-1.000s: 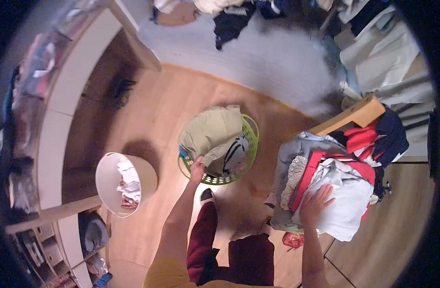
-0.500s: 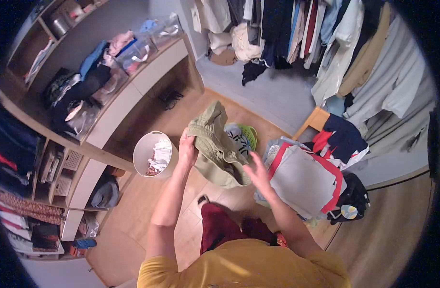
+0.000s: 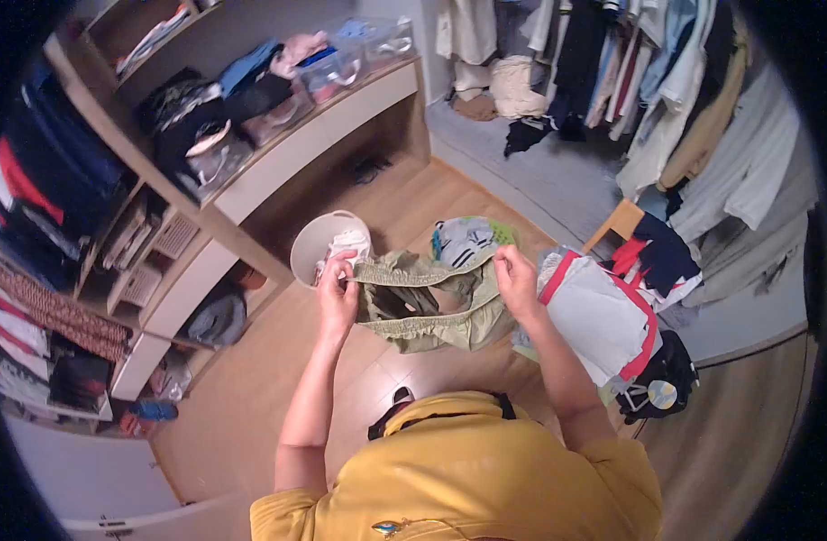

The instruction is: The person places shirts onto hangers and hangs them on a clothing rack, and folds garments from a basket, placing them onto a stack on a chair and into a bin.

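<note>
Both left hand (image 3: 338, 299) and right hand (image 3: 519, 284), fingers pinched closed, held the green garment (image 3: 472, 326) between them, long axis running nine to three o'clock.

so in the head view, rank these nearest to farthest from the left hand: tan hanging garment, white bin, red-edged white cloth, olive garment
1. Olive garment: pinched in the left hand
2. White bin: just beyond that hand
3. Red-edged white cloth: off to the right
4. Tan hanging garment: upper right

Two hands (image 3: 338, 296) (image 3: 518, 281), one olive garment (image 3: 458, 331), one white bin (image 3: 318, 237)
</note>
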Demonstrator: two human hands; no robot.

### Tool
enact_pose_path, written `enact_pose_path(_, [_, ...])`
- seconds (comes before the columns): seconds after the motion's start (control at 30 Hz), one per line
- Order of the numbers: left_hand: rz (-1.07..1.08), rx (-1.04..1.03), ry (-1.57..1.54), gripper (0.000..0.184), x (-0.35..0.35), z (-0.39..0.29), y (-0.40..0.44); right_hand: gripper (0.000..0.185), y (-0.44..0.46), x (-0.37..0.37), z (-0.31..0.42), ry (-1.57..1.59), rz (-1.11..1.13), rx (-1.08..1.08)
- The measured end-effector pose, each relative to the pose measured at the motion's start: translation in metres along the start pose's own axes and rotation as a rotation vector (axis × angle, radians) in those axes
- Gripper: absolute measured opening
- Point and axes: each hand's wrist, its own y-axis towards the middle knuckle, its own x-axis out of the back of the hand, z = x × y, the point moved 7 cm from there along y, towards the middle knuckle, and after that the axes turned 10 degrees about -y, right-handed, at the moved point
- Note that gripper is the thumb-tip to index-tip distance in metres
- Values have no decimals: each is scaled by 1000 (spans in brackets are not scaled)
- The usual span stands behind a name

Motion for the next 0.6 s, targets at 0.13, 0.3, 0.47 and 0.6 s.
enact_pose_path(0.13, [228, -9, 152, 18, 41, 10, -32, 30, -20, -54, 14, -428, 505, 284])
enact_pose_path(0.3, [566, 259, 1003, 17, 50, 54, -69, 36, -33, -106, 27, -742, 732, 348])
enact_pose_path(0.47, [201, 59, 926, 28, 92, -39, -31, 38, 41, -103, 104, -666, 468, 294])
enact_pose_path(0.6, [-295, -565, 628, 25, 117, -154, -45, 22, 64, -46, 153, -21, -47, 527])
